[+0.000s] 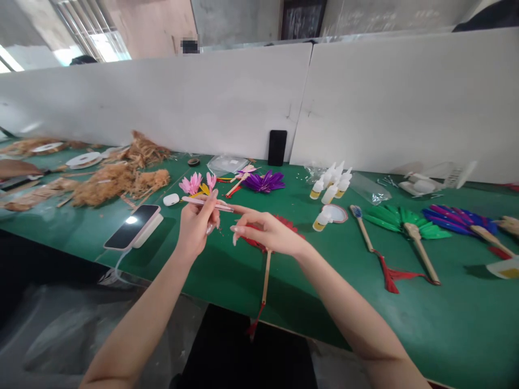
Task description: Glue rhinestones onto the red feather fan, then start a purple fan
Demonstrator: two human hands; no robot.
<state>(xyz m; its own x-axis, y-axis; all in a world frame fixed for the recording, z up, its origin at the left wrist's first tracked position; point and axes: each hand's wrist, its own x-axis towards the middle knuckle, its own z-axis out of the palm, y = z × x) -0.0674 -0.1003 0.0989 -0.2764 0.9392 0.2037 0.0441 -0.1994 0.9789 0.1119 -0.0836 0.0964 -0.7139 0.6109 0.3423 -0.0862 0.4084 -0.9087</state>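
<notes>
Slim pale tool, likely tweezers, center of frame, up off the desk. Left hand has it: grip closed, tool lying across between thumb and fingers, far end toward the right hand. Right grip loosely open, index stretched to the tool's tip, touching or just beside it, can't tell which; no object seen in it.

Tool handling, my guess: light, stiff, smooth, a bit slippery; best held mid-length, tip left free.

Red fan lies on the desk just below the right hand, head partly hidden by it, handle pointing to bottom center, red tassel past the desk edge. Probably light; petals soft, easily crushed; take it by the wooden handle. Neither grip holds the handle.

Nearby: purple flower above the hands, pink petals upper left of them, squeeze bottles right of center, green fan farther right.
</notes>
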